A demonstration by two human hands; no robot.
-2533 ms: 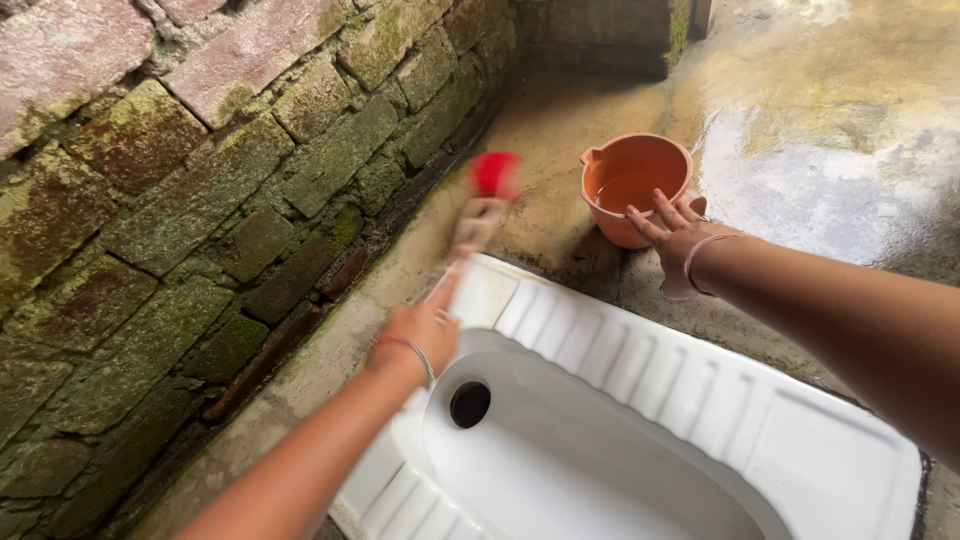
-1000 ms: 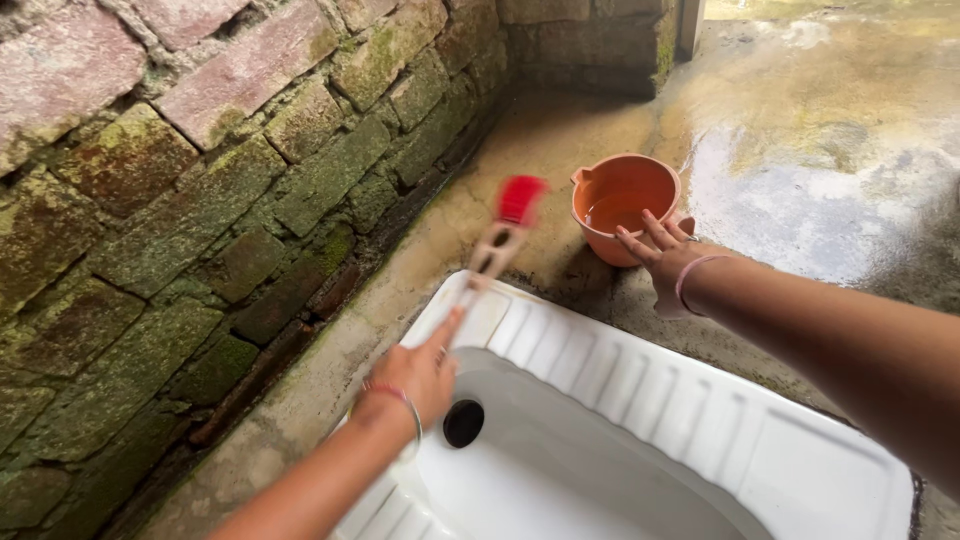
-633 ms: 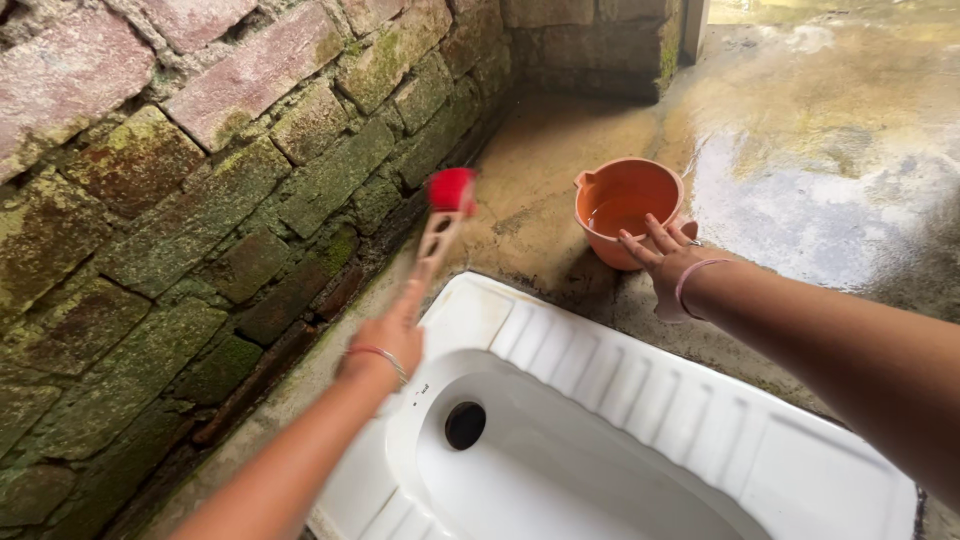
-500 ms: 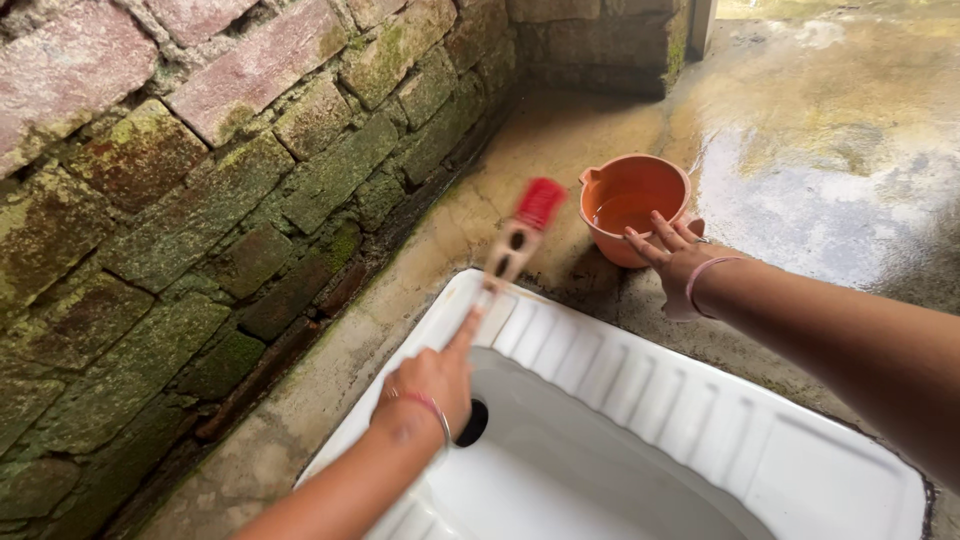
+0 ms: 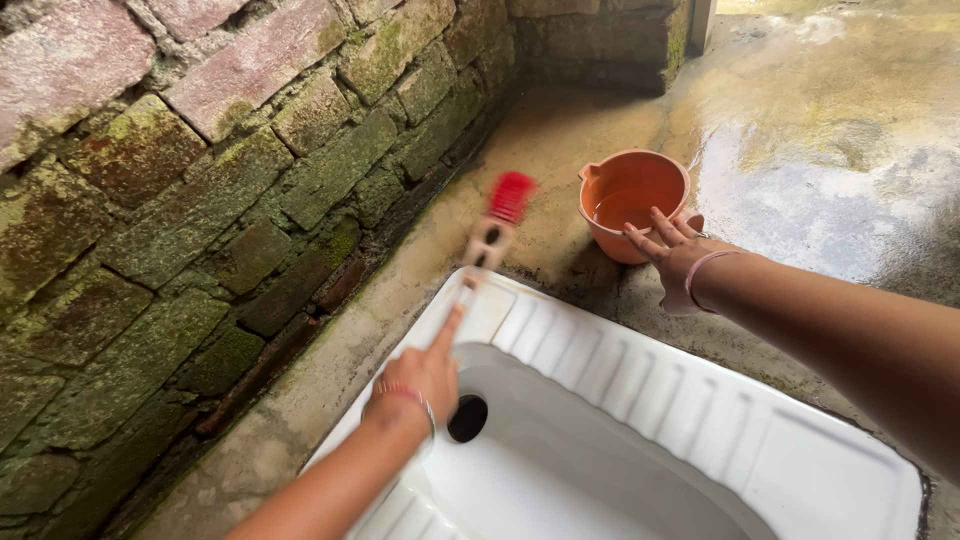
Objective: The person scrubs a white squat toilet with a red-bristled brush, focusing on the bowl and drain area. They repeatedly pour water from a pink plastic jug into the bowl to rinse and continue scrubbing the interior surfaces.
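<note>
The red-bristled brush (image 5: 497,225) is in my left hand (image 5: 425,372), fingers wrapped round its pale handle, its head blurred above the far rim of the white squat pan (image 5: 700,420). My right hand (image 5: 672,252) hovers with fingers spread, holding nothing, just beside the orange bucket (image 5: 632,200) on the wet floor (image 5: 830,150). A mossy stone wall (image 5: 200,200) stands alongside.

mossy stone wall (image 5: 200,200) | wet concrete floor (image 5: 820,150) | doorway post (image 5: 702,22)
</note>
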